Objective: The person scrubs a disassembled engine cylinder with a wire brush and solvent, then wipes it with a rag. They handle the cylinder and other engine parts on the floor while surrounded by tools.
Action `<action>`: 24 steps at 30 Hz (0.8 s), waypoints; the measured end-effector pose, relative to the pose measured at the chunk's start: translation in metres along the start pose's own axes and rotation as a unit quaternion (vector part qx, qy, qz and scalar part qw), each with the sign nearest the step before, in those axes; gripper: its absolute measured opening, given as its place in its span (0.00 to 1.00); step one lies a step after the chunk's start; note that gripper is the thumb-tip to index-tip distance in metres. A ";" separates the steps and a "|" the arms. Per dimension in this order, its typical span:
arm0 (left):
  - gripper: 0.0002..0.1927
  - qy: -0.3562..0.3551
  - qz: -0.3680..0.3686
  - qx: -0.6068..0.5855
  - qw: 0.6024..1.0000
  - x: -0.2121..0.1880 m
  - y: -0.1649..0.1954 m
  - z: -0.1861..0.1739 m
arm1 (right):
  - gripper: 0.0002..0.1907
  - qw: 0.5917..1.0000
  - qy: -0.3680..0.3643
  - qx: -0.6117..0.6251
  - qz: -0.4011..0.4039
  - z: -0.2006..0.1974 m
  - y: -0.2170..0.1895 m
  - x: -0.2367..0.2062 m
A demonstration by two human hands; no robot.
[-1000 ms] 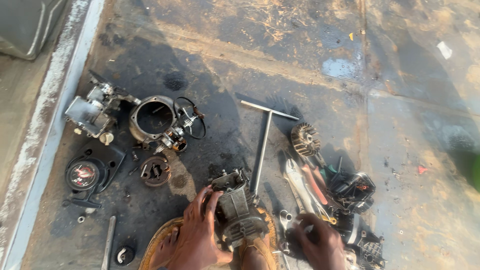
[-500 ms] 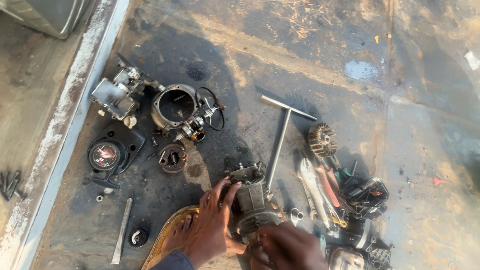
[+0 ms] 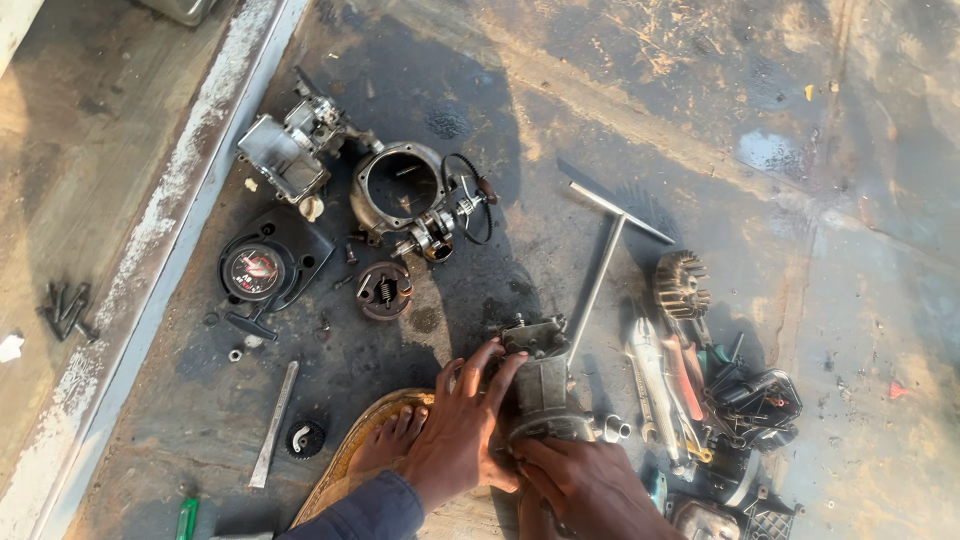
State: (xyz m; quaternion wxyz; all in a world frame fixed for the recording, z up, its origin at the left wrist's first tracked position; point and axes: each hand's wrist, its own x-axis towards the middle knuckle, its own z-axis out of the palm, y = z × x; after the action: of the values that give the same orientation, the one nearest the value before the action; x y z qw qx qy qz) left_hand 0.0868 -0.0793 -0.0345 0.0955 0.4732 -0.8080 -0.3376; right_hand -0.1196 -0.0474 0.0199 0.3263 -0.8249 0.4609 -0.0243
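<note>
A grey metal engine part (image 3: 541, 378) stands on the oily concrete floor near the bottom middle of the head view. My left hand (image 3: 462, 432) grips its left side, fingers spread over the top edge. From below, my right hand (image 3: 588, 484) holds its lower end. A bare foot in a brown sandal (image 3: 385, 445) rests just left of my left hand. A long T-handle wrench (image 3: 598, 268) lies just right of the part, its shaft touching or passing behind it.
Engine pieces lie around: a crankcase housing (image 3: 402, 187), a carburettor block (image 3: 285, 152), a black starter cover (image 3: 262, 268), a clutch disc (image 3: 384, 290), a finned flywheel (image 3: 682, 285). Pliers and tools (image 3: 672, 385) pile at right. A flat file (image 3: 274, 423) and bolts (image 3: 64, 310) lie left.
The view has shifted, so everything sits further right and lower. My right hand came in from the tool pile to the part's lower end. My left hand stays on the part.
</note>
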 end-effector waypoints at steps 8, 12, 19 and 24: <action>0.80 -0.014 -0.001 -0.142 0.990 -0.005 -0.006 -0.012 | 0.08 0.976 -0.164 0.019 0.142 -0.026 -0.022 0.030; 0.82 0.013 0.021 -0.124 0.992 -0.007 -0.006 -0.017 | 0.10 0.969 -0.206 0.001 0.137 -0.016 -0.023 0.033; 0.82 0.017 0.023 -0.130 0.991 -0.011 -0.010 -0.019 | 0.04 0.995 0.007 0.047 0.083 0.009 -0.024 -0.003; 0.80 -0.007 0.014 -0.134 0.991 -0.012 -0.007 -0.028 | 0.08 0.986 0.006 -0.004 0.169 0.009 -0.011 -0.014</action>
State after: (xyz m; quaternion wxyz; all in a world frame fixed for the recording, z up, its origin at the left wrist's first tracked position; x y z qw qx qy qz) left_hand 0.1116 -0.0841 -0.0159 0.1569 0.4420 -0.7628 -0.4451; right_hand -0.1163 -0.0276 0.0230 0.3193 -0.7366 0.5956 0.0276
